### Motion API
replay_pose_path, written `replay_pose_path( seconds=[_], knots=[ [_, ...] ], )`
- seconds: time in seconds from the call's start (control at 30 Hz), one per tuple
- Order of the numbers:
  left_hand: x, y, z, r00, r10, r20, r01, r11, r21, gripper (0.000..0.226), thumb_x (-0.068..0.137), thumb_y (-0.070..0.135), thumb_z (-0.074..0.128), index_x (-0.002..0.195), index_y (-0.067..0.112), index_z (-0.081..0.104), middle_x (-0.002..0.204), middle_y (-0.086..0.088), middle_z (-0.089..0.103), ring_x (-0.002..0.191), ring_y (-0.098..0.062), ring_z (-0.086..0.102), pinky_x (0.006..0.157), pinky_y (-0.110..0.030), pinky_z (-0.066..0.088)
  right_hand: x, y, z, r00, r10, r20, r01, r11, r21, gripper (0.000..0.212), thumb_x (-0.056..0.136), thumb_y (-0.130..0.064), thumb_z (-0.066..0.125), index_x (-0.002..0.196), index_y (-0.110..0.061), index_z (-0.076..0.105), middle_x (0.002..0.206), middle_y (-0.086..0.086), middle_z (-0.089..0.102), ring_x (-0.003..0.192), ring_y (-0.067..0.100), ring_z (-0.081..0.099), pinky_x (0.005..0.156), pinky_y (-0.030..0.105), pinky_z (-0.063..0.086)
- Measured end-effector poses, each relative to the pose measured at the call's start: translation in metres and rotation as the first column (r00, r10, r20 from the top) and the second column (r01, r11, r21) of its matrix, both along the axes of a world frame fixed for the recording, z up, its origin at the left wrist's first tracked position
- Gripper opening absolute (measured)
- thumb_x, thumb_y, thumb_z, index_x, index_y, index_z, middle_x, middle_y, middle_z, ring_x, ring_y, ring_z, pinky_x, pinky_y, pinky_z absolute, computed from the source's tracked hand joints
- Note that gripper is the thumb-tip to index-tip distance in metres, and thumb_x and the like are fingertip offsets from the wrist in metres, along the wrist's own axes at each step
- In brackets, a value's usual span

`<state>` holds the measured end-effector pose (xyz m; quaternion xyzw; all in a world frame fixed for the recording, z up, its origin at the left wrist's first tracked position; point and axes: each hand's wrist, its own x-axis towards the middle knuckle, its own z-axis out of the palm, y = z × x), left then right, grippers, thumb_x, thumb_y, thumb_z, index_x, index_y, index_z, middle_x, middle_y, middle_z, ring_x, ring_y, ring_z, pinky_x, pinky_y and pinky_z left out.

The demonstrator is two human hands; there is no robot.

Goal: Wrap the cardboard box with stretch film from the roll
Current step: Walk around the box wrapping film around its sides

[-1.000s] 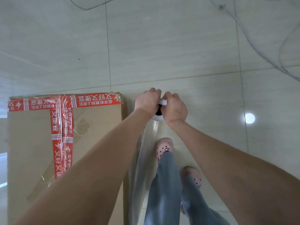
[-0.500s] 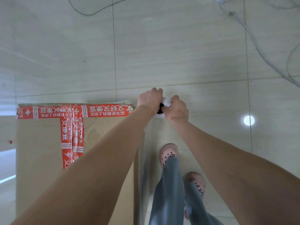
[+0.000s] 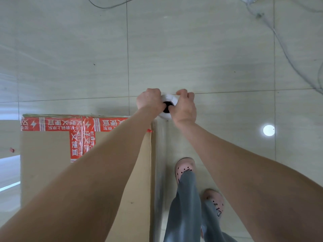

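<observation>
At mid-frame, the left hand [image 3: 148, 100] and right hand [image 3: 185, 109] both curl round the white roll [image 3: 168, 99], held just past the far right corner of the box [image 3: 45, 165], which fills the lower left. Film [image 3: 160, 163] runs from the roll down along the box's right side.

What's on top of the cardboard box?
Red printed tape along the far edge and down the middle of the cardboard box. The left forearm crosses above it, hiding the top's right part. Left hand, right hand grip the roll beyond.

Pink clogs [image 3: 185, 167], cables [image 3: 279, 41], tiled floor [image 3: 192, 49]
</observation>
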<state>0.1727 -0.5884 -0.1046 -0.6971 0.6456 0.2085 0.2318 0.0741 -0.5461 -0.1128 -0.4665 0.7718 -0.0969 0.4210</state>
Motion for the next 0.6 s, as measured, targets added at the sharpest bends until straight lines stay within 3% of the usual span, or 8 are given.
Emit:
replay_pose_path(
  seconds=[0.17,0.27,0.37,0.47,0.6],
  knots=[
    [0.027,-0.008,0.003,0.991,0.130,0.017,-0.131,0.987,0.090,0.021,0.080,0.036,0.061,0.085,0.018,0.051,0.072,0.002,0.049,0.070,-0.021,0.052,0.048,-0.021,0.031,0.021,-0.014,-0.004,0.998,-0.034,0.046,0.026,0.984,0.177,0.040,0.083,-0.025,0.065,0.117,-0.014,0.046,0.114,0.008,0.050,0.099,0.031,0.058,0.068,0.030,0.037],
    [0.032,-0.012,0.005,0.995,0.086,-0.054,-0.080,0.991,0.103,0.028,0.083,0.024,0.062,0.108,0.014,0.053,0.091,-0.002,0.055,0.087,-0.025,0.058,0.058,-0.027,0.038,0.028,-0.018,-0.002,1.000,0.004,0.017,-0.008,0.979,0.202,0.035,0.084,-0.024,0.062,0.114,-0.017,0.046,0.110,0.008,0.051,0.095,0.031,0.058,0.067,0.031,0.036],
    [0.030,-0.015,0.002,0.987,-0.089,-0.137,0.101,0.992,0.081,0.042,0.085,0.014,0.058,0.125,0.016,0.046,0.116,-0.005,0.054,0.104,-0.028,0.058,0.069,-0.032,0.043,0.034,-0.022,-0.002,0.998,0.070,0.000,-0.069,0.983,0.173,0.032,0.085,-0.021,0.059,0.115,-0.020,0.048,0.110,0.008,0.051,0.093,0.031,0.059,0.067,0.030,0.037],
    [0.031,-0.021,-0.003,0.978,-0.165,-0.130,0.174,0.983,0.061,0.040,0.083,0.015,0.059,0.122,0.019,0.050,0.115,-0.004,0.053,0.102,-0.027,0.059,0.068,-0.031,0.042,0.038,-0.030,-0.004,0.986,0.160,-0.048,-0.154,0.981,0.114,0.027,0.084,-0.017,0.056,0.111,-0.020,0.053,0.108,0.007,0.054,0.092,0.030,0.059,0.066,0.030,0.036],
    [0.040,-0.031,-0.005,0.986,-0.100,-0.136,0.106,0.994,0.033,0.029,0.083,0.015,0.056,0.111,0.015,0.054,0.108,-0.007,0.055,0.097,-0.030,0.059,0.064,-0.032,0.038,0.039,-0.046,-0.007,0.957,0.272,-0.105,-0.269,0.962,0.045,0.023,0.083,-0.013,0.053,0.104,-0.020,0.058,0.104,0.004,0.059,0.094,0.028,0.059,0.066,0.029,0.035]
  ],
)
